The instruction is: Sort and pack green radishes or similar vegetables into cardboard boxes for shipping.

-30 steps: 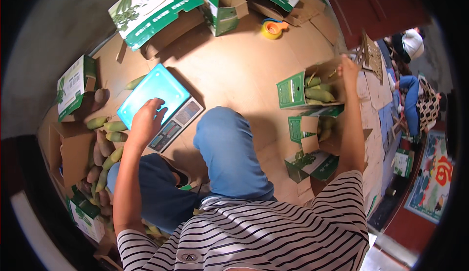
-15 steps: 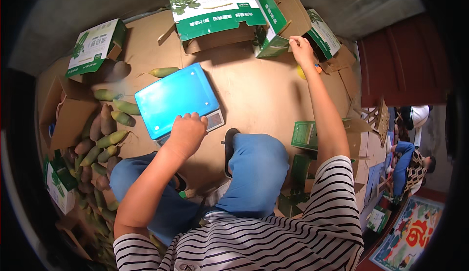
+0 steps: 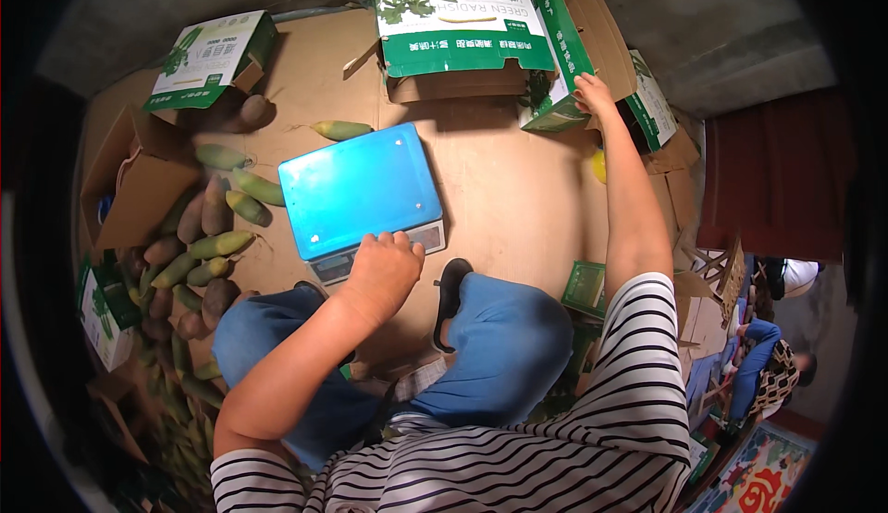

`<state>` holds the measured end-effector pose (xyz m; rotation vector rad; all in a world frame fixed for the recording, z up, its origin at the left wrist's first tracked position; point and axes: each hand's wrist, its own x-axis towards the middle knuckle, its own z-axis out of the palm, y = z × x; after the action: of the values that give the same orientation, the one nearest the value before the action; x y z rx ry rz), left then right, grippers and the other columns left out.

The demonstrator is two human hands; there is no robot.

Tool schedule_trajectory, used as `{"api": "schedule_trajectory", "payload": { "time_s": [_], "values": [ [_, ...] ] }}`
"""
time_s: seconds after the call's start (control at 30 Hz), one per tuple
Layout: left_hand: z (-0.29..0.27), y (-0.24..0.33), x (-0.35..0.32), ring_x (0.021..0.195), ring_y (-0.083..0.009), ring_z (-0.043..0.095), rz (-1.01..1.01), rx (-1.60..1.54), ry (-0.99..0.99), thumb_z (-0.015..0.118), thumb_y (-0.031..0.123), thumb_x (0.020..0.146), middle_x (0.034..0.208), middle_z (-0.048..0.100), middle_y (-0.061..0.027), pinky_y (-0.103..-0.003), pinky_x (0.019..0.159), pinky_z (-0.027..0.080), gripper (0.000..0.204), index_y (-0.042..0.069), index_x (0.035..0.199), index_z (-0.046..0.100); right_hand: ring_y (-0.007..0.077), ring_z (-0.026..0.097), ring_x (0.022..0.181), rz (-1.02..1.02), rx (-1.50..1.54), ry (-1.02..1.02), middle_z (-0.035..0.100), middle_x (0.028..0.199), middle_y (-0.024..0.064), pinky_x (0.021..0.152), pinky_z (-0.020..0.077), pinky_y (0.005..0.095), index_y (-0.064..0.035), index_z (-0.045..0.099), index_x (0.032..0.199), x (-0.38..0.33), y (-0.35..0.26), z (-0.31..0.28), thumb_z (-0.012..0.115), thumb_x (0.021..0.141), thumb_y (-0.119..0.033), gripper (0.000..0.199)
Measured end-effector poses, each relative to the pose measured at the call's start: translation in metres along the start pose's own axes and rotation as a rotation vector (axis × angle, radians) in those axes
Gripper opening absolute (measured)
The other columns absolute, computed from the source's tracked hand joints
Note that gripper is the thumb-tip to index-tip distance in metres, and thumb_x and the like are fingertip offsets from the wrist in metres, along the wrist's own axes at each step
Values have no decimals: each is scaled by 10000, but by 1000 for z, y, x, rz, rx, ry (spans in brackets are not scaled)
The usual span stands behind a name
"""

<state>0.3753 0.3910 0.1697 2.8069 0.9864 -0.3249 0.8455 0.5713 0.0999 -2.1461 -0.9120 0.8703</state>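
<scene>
A blue-topped weighing scale lies on the cardboard-covered floor before my knees. My left hand rests at its near edge, over the grey display panel, with its fingers curled; whatever may be under them is hidden. With my right arm stretched forward, my right hand grips the near edge of an open green-and-white carton. Its brown flap stands up beside the hand. One green radish lies just beyond the scale's far left corner.
Several green radishes are heaped at my left, near an open brown box. A large printed carton stands at the back, a smaller one far left. Something yellow lies under my right forearm. Another person sits far right.
The view has shifted, so most things appear further right. My right hand stays at the carton's edge, its fingers now bent more around it. My left hand remains at the scale's near edge.
</scene>
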Motion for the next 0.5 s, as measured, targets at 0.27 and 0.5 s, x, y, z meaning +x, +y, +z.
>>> {"api": "schedule_trajectory", "payload": {
  "time_s": [0.27, 0.5],
  "values": [
    [0, 0, 2, 854, -258, 633, -6, -20, -10, 725, 316, 768, 874, 618, -92, -384, 708, 508, 322, 53, 922, 623, 127, 614, 884, -25, 341, 4, 633, 1115, 71, 740, 510, 226, -9, 495, 1330, -79, 37, -41, 490, 986, -301, 451],
    [-6, 3, 0, 876, -261, 633, 18, -14, -20, 721, 307, 774, 898, 618, -99, -389, 731, 510, 317, 53, 937, 623, 146, 597, 841, -189, -22, 206, 654, 938, 60, 717, 473, 289, 4, 605, 1163, -259, 131, -112, 517, 975, -332, 395]
  ]
}}
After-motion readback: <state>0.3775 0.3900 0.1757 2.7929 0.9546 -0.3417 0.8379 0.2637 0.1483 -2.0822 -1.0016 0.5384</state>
